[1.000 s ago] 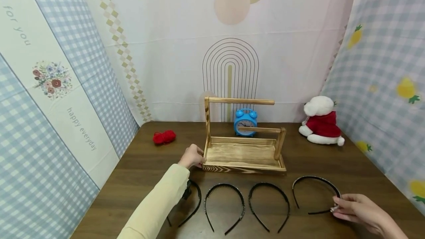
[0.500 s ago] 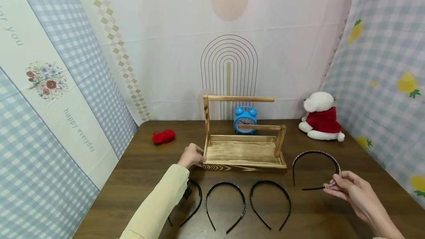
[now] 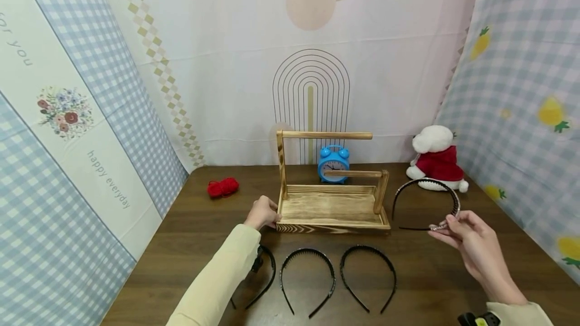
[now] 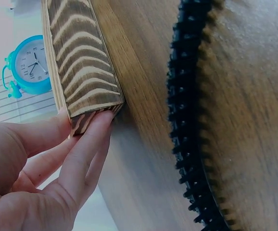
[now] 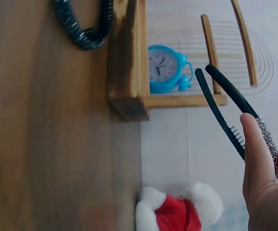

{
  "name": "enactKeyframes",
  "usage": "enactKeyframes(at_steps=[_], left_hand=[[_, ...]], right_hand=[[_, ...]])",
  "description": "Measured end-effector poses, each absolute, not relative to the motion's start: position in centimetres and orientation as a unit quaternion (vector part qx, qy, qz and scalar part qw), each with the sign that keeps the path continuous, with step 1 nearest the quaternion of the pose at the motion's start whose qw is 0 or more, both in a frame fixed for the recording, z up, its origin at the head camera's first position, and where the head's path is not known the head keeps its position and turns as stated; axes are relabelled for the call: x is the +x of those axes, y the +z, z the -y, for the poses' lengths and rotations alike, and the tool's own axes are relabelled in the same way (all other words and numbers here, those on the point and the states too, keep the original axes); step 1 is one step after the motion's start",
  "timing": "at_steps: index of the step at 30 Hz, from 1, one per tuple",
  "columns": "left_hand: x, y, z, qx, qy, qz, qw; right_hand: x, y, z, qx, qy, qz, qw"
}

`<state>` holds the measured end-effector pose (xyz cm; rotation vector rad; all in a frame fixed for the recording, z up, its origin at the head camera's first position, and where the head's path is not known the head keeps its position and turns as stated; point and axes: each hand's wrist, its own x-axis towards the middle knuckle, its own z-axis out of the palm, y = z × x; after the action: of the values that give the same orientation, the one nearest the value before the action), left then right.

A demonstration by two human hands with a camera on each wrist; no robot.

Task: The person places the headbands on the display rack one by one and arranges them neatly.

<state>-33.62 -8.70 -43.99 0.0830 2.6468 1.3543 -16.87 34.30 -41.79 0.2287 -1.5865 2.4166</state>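
A wooden rack [image 3: 333,228] with a shallow tray base and two horizontal bars stands mid-table in the head view. My left hand [image 3: 262,213] holds its left front corner, thumb on one side and fingers against the end, as the left wrist view shows. Raised to the right of the rack, a black toothed headband [image 5: 228,91] with a glittery section is pinched between the thumb and fingers of my right hand [image 3: 476,245]. Three black headbands lie in a row in front of the rack: a left one [image 3: 273,265] partly behind my sleeve, a middle one [image 3: 308,251] and a right one [image 3: 368,247].
A blue alarm clock [image 3: 333,167] stands behind the rack. Red yarn [image 3: 223,187] lies at the back left of the brown table [image 3: 181,245]. A white plush toy in a red top [image 3: 437,165] sits at the back right, behind the raised headband.
My right hand has lifted the headband off the table and carried it upward, back and slightly left. My left hand has stayed at the rack's corner.
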Motion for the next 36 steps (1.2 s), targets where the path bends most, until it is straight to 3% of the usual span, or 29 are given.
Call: enactKeyframes(at_steps=[18,36], left_hand=[[-33.6,-43.9,8.5,0.02,0.442,-0.893,0.087],[-33.3,-43.8,8.6,0.024,0.443,-0.892,0.081]], right_hand=[[-20.3,-39.2,-30.2,0.082,0.841,0.493,0.205],[-24.2,-37.1,-27.4,0.024,0.818,0.512,0.262]])
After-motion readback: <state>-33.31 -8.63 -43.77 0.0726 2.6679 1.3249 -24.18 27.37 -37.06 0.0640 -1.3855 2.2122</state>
